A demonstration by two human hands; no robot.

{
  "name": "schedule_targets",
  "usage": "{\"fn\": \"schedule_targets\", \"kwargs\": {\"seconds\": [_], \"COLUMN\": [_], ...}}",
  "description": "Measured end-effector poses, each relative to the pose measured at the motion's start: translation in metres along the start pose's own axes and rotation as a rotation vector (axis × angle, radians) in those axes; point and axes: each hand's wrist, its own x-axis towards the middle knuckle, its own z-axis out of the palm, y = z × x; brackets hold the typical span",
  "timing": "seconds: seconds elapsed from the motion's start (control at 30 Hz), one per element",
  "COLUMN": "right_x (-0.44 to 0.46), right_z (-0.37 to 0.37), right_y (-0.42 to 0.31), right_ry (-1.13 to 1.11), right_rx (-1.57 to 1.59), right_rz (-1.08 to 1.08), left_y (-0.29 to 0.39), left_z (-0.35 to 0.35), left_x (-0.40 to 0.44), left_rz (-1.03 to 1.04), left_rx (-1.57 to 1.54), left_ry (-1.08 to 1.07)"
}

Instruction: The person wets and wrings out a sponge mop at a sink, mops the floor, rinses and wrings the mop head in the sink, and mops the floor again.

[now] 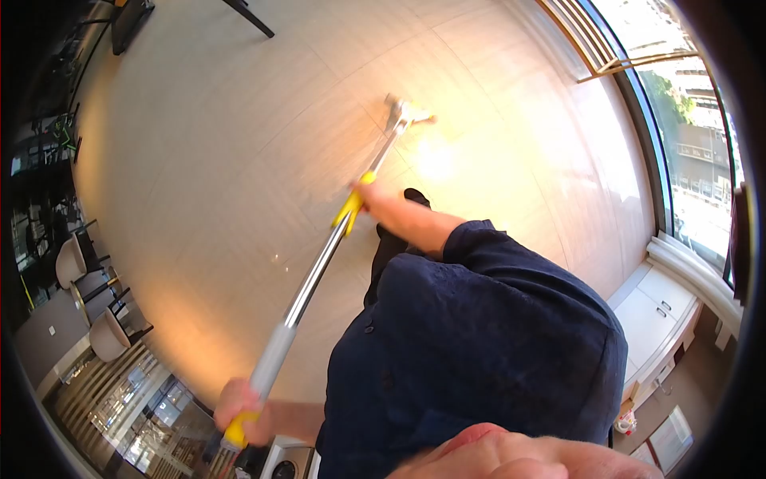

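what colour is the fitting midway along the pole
The fitting is yellow, clearest in the head view.

- On my feed, the pole (309, 283) shines like polished metal.
- I read its lever (349, 211) as smooth yellow plastic, the handle sleeve (273, 359) as matt grey.
- The floor (207, 184) looks smooth, glossy under the light.
- I see matt dark cloth on the shirt (479, 343).
- Cabinet (648, 294) fronts: smooth, white.

A white cabinet (653, 294) stands near the window (696, 156).
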Motion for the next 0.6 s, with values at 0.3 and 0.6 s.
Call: {"fn": "schedule_targets", "kwargs": {"seconds": [0.3, 0.6], "right_x": [0.138, -0.007], "right_z": [-0.154, -0.028], "right_y": [-0.123, 0.013], "right_ry": [0.36, -0.239], "right_rx": [0.074, 0.001], "right_rz": [-0.251, 0.262], "left_y": [-0.105, 0.051], "left_z": [0.171, 0.014], "left_x": [-0.011, 0.006], "left_rz": [-0.42, -0.154], "left_rx": [-0.074, 0.196], "left_ry": [-0.347, -0.323]}}
